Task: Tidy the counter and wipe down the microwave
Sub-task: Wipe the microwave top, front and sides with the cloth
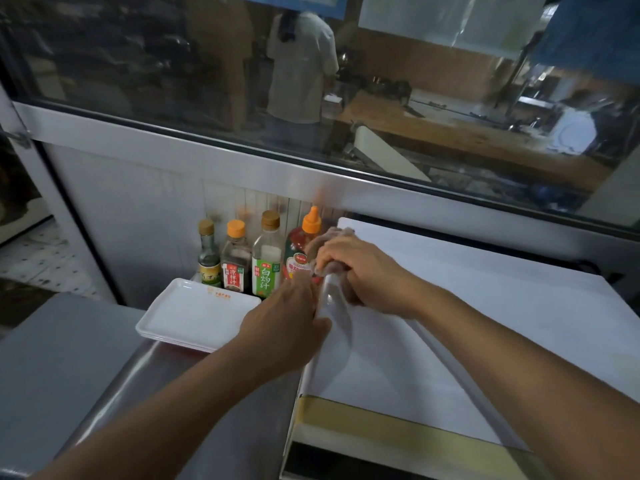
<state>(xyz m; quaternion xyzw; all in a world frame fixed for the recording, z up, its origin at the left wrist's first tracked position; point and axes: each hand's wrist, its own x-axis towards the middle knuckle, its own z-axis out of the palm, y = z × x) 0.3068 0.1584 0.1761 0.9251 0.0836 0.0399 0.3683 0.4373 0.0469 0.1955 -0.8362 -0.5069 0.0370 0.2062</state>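
Up close, the microwave (433, 306) is a white box with a flat, plain top, a thin gold-coloured strip along its front edge and a dark door below that; it sits on the steel counter (69, 358) at the right, pushed back under the window ledge. A brownish-grey cloth (329, 244) lies bunched at the top's left edge, near the back. The right hand (363, 271) curls over the cloth and grips it, pressing it onto the microwave. The left hand (287, 317) is at the same left edge just in front, fingers bent against the side of the box; whether it grasps anything cannot be told. Both forearms reach in from the bottom. Just beside the microwave on the left stands a row of four sauce bottles (266, 261) against the wall, the red one (298, 251) partly hidden behind the cloth. In front of the bottles rests a stack of white trays (194, 313). Behind the window glass a person in a light shirt (301, 64) stands with their back turned.
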